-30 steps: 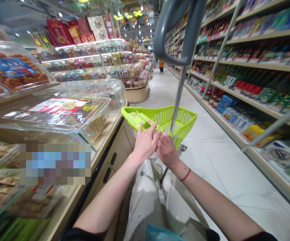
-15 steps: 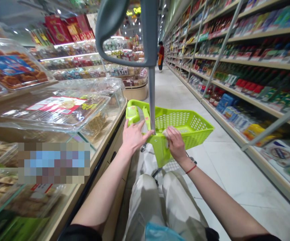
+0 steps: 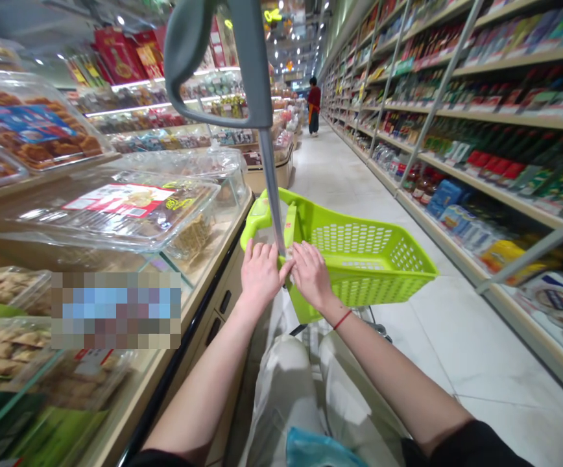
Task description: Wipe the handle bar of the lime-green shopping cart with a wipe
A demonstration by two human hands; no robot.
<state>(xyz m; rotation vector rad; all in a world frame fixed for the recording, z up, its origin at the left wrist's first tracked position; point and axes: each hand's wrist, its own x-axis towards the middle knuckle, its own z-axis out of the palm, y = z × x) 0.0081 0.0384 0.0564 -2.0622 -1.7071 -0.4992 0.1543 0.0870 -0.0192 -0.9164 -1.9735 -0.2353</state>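
1. Resting on the near rim of a lime-green plastic shopping basket [image 3: 359, 239], the left hand [image 3: 261, 274] and right hand [image 3: 312, 275] lie open-fingered, almost touching; I cannot tell whether either truly grips.
2. The basket sits just ahead of the person's legs, beside a grey metal pole [image 3: 272, 188] rising to a curved grey handle [image 3: 213, 71].
3. A glass display case [image 3: 116, 217] stands close on the left; a loose hold or sideways swing could knock the basket against it.
4. The frame under the basket [image 3: 373, 318] is mostly hidden by the hands and legs, and a pixelated patch [image 3: 116, 310] covers part of the display. A distant person in a red top [image 3: 314, 100] is too small to make out, beyond the product shelves [image 3: 495, 110] on the right.
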